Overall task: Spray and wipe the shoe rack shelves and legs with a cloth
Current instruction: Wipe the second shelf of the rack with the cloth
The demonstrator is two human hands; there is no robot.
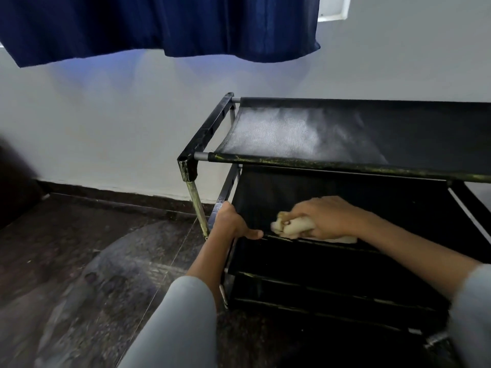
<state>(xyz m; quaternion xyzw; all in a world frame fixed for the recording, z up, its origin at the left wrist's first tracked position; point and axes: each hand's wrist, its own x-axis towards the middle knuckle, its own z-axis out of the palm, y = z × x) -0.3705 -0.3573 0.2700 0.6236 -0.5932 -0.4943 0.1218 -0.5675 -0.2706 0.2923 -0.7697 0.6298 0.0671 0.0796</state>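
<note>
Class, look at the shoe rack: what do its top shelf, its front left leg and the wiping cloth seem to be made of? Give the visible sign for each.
Top shelf: black woven fabric, probably synthetic; it hangs stretched between rods and shows a fine weave.
Front left leg: metal tube, likely; thin, round, dull sheen, worn finish.
Cloth: soft cream textile, bunched under the right hand.

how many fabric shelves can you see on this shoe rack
4. The top shelf, the second shelf where the right hand presses the cloth, then two lower shelves. More may be hidden lower down.
</note>
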